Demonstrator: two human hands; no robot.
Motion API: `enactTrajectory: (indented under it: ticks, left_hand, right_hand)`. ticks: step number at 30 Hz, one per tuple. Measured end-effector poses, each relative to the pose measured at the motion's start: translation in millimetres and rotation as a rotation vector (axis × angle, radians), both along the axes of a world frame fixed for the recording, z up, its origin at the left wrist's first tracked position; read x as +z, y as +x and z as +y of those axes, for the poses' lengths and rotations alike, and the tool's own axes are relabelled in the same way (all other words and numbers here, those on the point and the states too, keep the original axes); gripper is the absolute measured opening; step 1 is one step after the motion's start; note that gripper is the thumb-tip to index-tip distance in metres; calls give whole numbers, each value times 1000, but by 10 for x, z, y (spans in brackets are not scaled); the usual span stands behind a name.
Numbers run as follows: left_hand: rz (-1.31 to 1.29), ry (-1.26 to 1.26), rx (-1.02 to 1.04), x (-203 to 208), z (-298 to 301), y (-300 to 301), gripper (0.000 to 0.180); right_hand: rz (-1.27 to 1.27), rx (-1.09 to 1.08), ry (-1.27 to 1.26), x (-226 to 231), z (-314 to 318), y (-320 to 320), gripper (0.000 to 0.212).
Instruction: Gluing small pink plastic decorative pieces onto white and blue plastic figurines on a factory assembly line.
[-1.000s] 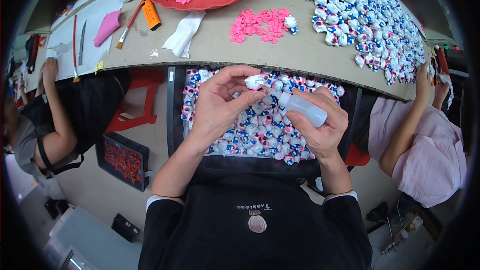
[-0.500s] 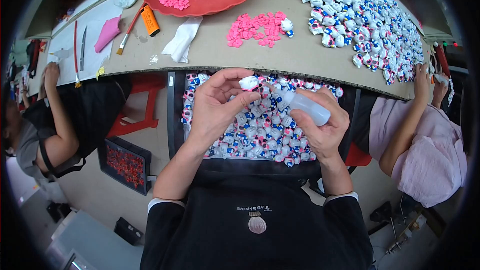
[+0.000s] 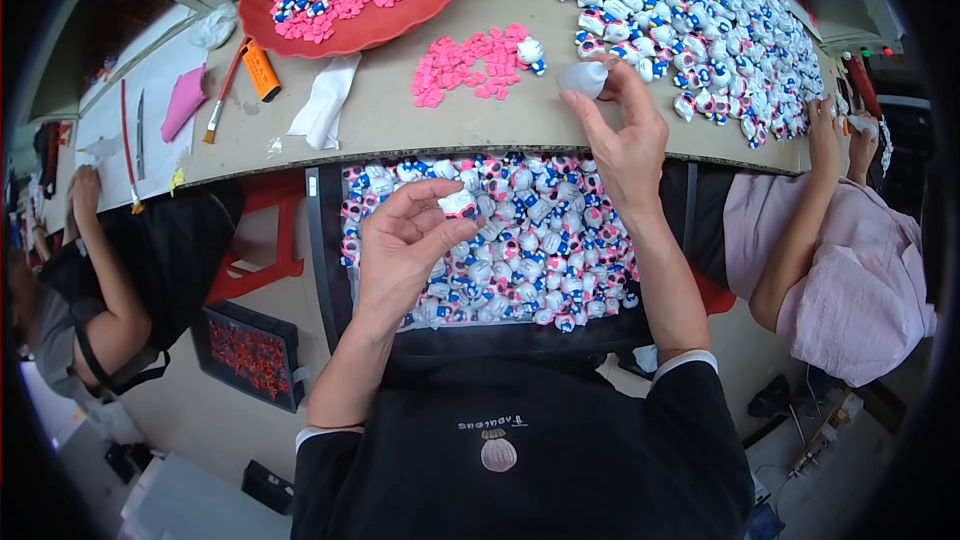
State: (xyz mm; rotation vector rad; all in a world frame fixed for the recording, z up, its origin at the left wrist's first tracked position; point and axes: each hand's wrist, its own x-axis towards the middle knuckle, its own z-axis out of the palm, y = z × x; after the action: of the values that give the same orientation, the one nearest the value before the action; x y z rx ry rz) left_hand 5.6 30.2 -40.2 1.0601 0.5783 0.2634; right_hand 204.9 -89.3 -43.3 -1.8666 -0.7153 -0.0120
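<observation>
Over the open drawer, my left hand pinches a small white figurine with pink and dark parts between thumb and fingertips. My right hand reaches over the tabletop and grips a translucent white squeeze bottle by its body. The bottle lies tilted in the fingers; its far end and tip are hard to make out. To its left is one white-and-blue figurine, beside a patch of flat pink pieces. Below my hands, many similar white, pink and blue figurines fill the drawer.
A red scalloped tray with pink pieces and small blue-white parts stands at the back left. A heap of figurines covers the right side. Nearby lie a white cloth, an orange box and a brush. People sit on both sides.
My right hand has carried the squeeze bottle up and away from the figurine, over the tabletop. My left hand has moved slightly down and left, and the figurine in it has turned.
</observation>
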Motion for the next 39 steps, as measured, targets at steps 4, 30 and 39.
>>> enactTrajectory:
  ticks: [4, 30, 39]
  left_hand:
    - [-25, -56, -5, -19, 18, -41, 36]
    - [-43, 141, 122, -29, -55, -70, 30]
    - [-42, 581, 146, -91, -119, -38, 27]
  right_hand:
    - [-418, -115, -8, 82, -123, -246, 23]
    - [-21, 339, -137, 321, 77, -851, 14]
    - [67, 333, -195, 357, 61, -902, 8]
